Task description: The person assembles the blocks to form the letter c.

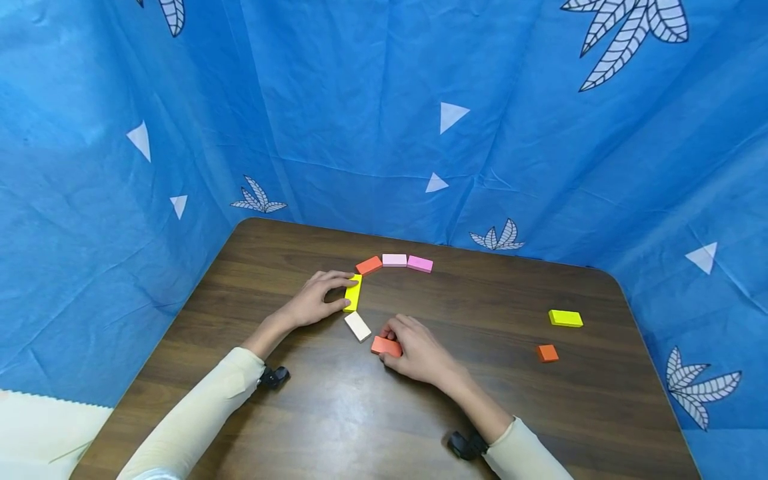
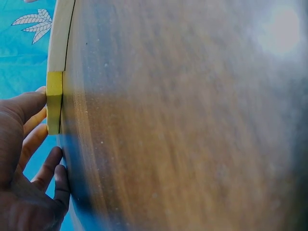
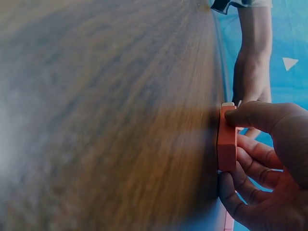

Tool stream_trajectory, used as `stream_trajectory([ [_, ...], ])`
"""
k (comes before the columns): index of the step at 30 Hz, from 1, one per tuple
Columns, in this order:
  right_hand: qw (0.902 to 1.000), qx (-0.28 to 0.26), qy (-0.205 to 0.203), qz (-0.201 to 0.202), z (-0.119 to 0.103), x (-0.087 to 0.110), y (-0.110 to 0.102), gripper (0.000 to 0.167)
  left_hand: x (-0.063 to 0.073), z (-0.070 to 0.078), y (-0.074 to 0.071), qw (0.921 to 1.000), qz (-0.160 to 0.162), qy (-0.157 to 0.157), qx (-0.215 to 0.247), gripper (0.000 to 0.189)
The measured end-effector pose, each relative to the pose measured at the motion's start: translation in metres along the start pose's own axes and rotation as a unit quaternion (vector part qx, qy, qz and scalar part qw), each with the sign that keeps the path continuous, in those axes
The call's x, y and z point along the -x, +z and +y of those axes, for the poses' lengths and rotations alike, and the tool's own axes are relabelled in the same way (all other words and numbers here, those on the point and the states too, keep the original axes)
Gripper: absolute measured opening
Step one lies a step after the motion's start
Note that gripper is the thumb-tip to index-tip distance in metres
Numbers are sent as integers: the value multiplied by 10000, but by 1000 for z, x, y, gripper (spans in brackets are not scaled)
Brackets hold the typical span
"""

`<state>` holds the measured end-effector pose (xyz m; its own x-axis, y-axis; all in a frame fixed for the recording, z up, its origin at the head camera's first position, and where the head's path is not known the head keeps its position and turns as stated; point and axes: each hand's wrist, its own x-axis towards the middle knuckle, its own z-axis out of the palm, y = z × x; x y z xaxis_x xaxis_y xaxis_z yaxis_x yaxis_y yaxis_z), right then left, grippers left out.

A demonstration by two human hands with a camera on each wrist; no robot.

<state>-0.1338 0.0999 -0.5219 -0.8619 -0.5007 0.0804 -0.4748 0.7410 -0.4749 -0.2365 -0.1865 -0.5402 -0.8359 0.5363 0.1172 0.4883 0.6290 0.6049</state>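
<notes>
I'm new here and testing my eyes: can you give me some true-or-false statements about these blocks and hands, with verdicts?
1. The left hand touches a yellow block; the right hand grips a coral block. True.
2. Both hands are on one block. False: each has its own.
3. A cream block lies between those two. True.
4. All the blocks lie close to the hands. False: a second yellow block and a small orange block lie well to the right.

The head view is bright and rather sharp, with soft glare on the table [image 1: 342,407] nearer than the right fingers [image 1: 396,325], whereas in the dimmer wrist views it is blurred, with a white reflection [image 2: 283,36] far from the left fingers [image 2: 34,142].
</notes>
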Motion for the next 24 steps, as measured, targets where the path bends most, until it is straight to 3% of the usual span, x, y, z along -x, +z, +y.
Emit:
stream_trajectory([
  [24, 9999, -105, 54, -75, -1, -8, 5, 32, 1, -3, 1, 9999, -77, -90, 126, 49],
])
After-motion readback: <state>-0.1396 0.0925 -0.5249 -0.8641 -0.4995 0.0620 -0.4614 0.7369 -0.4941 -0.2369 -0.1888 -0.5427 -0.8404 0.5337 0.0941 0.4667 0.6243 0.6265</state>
